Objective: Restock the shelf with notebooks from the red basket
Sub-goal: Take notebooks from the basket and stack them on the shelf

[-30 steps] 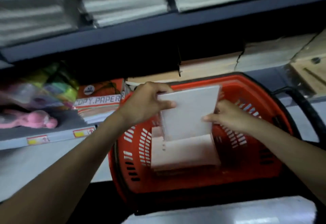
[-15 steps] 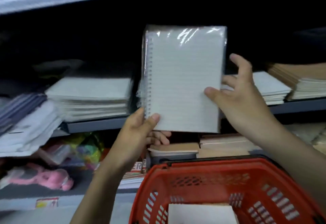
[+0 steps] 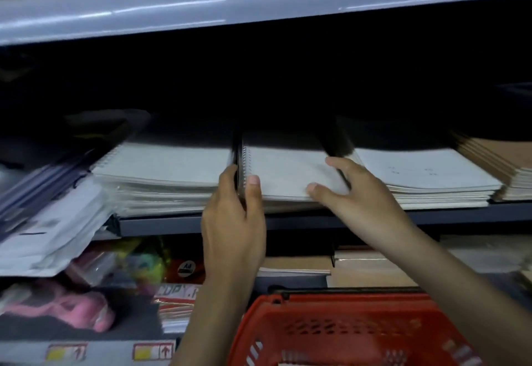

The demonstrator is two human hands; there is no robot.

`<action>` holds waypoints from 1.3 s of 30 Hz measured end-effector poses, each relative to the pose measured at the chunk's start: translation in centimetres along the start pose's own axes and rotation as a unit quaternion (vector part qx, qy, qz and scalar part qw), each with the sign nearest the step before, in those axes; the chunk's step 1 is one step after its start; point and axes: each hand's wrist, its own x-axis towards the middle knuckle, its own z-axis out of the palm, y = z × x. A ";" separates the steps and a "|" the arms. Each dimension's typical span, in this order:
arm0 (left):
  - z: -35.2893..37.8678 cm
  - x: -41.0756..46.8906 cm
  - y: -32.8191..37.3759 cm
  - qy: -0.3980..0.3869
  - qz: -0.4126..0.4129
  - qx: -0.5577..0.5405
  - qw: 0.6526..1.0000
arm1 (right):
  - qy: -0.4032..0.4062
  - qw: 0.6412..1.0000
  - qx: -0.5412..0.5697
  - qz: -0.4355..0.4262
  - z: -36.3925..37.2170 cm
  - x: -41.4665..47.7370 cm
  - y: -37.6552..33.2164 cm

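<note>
white paper is pinched at its spiral edge by the curled fingers [image 3: 253,190] of the left hand [image 3: 233,227], with the thumb laid on top. the right edge of the same spiral notebook [image 3: 288,170] is gripped by the right hand [image 3: 362,201], thumb on the cover. the notebook is held flat on a pile on the shelf [image 3: 460,212]. a white stack [image 3: 167,170] is seen just left of the notebook, and the red basket [image 3: 345,328] below it.
</note>
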 end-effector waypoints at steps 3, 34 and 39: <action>-0.1 -0.5 -0.6 -0.036 0.016 0.014 0.999 | -0.041 0.997 0.052 0.035 0.4 -1.9 0.8; 6.8 -6.9 -0.1 0.103 0.053 -0.142 0.983 | 0.179 0.982 0.048 -0.045 4.3 -7.4 5.3; 12.6 -16.2 -9.2 -0.289 -0.233 0.040 0.928 | -0.084 0.983 -0.114 0.116 7.9 -12.4 18.0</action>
